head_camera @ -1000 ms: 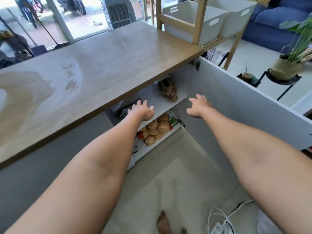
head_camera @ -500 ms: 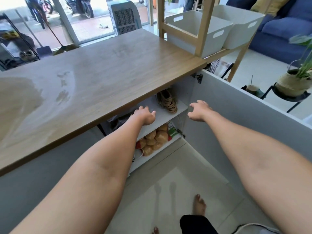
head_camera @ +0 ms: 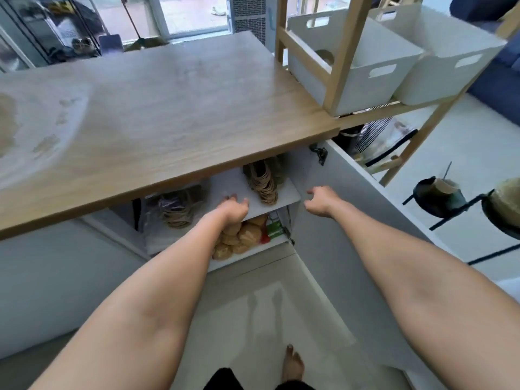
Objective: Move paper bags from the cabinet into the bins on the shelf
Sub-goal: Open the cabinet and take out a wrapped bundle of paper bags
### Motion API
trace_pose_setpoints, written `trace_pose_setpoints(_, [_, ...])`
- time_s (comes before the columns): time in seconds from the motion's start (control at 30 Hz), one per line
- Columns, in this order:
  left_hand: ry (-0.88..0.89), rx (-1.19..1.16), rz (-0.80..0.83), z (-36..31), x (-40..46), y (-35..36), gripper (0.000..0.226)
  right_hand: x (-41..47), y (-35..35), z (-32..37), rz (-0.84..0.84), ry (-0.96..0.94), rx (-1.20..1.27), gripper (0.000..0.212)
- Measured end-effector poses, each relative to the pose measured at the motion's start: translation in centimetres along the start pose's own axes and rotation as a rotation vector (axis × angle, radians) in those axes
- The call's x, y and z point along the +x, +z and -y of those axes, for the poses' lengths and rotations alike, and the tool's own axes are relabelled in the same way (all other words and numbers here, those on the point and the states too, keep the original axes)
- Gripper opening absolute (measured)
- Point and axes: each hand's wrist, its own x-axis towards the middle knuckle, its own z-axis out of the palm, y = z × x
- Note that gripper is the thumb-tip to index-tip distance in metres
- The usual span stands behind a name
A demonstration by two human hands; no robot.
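Under the wooden counter (head_camera: 157, 114) the cabinet stands open, with a white upper shelf (head_camera: 284, 197). A stack of brown paper bags with twine handles (head_camera: 263, 182) stands on that shelf at the right; another bundle (head_camera: 177, 212) lies at the left. My left hand (head_camera: 233, 208) hovers over the shelf's front edge, fingers curled and apart, holding nothing. My right hand (head_camera: 319, 201) reaches just right of the shelf corner, fingers spread, empty. Two white bins (head_camera: 363, 66) (head_camera: 450, 57) sit on the wooden rack (head_camera: 340, 52) at upper right.
The open cabinet door (head_camera: 365, 209) stands at my right. Brown round packets (head_camera: 242, 236) and a green box (head_camera: 274, 228) fill the lower shelf. Plant stands (head_camera: 439, 195) are at far right. My bare foot (head_camera: 292, 367) is on the tiled floor.
Both hands moved a little deeper toward the upper shelf, and the camera dropped closer, so more of the cabinet's inside shows. Neither hand took hold of anything.
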Motion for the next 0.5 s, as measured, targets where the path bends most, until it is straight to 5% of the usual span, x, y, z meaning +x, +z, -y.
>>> trace_pose_setpoints(0.1, [-0.073, -0.280, 0.010, -1.6, 2.1, 0.7, 0.058, 2.6, 0.3, -0.9, 0.046, 0.005, 0.120, 0.054])
trace_pose_setpoints(0.5, [-0.180, -0.640, -0.161, -1.9, 16.7, 1.4, 0.063, 16.5, 4.8, -0.1, -0.006, 0.133, 0.729, 0.052])
